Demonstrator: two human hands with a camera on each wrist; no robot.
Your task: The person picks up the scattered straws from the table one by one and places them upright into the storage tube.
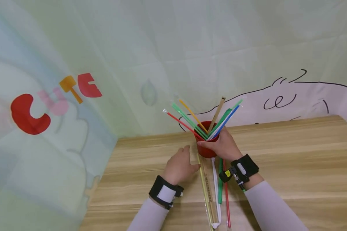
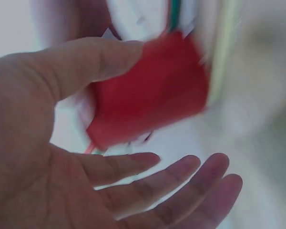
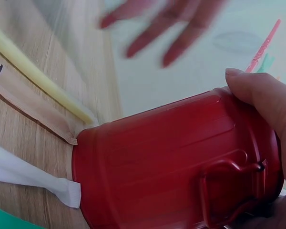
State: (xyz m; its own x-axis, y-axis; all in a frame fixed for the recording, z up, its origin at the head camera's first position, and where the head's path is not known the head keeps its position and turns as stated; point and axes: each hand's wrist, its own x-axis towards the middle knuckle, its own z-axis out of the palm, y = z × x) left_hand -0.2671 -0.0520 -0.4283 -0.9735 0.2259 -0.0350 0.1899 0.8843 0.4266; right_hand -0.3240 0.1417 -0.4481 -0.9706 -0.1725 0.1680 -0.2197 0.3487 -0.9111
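My right hand (image 1: pixel 226 146) grips a small red metal bucket (image 1: pixel 206 152) near its rim, thumb on the near side. In the right wrist view the bucket's wall (image 3: pixel 157 148) and small folded handle show. Wrapped straws fan out of it: a red straw (image 1: pixel 182 123), a green straw (image 1: pixel 188 117), a yellow-orange straw (image 1: pixel 191 111), a brown paper-wrapped straw (image 1: pixel 218 110) and a blue straw (image 1: pixel 228 118). Just left of the bucket hovers my left hand (image 1: pixel 179 165), fingers spread and holding nothing.
On the wood-grain table (image 1: pixel 292 154), in front of the bucket, lie a pale yellow straw (image 1: pixel 204 187), a brown paper-wrapped straw (image 1: pixel 209 189), a white-wrapped straw (image 1: pixel 215 183), a green straw (image 1: pixel 220 186) and a red straw (image 1: pixel 227 202). A printed cloth (image 1: pixel 162 48) hangs behind.
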